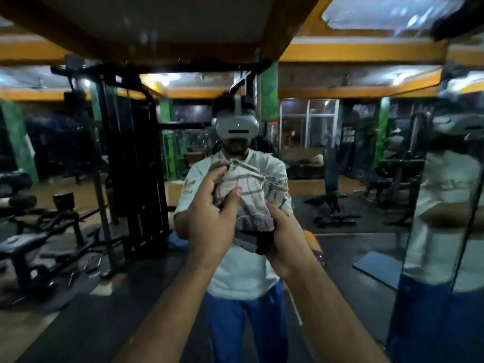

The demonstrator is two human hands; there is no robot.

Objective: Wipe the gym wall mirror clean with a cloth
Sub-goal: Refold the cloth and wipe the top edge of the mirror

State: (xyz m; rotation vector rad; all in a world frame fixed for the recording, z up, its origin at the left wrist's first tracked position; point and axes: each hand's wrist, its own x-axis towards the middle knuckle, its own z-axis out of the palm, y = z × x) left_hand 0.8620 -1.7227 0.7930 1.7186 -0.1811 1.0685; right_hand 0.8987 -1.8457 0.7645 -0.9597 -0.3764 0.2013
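A checked grey-and-white cloth (248, 195) is bunched up between both hands in front of the gym wall mirror (91, 166). My left hand (212, 216) pinches the cloth's upper left part between thumb and fingers. My right hand (285, 242) grips the folded lower end from the right. The mirror fills the view ahead and shows a person in a white shirt and blue trousers with the same cloth raised at chest height.
A second mirror panel (445, 205) stands angled at the right edge. Reflected in the glass are a black cable machine (131, 153), benches at the left, a bench and a blue floor mat (377, 268) at the right.
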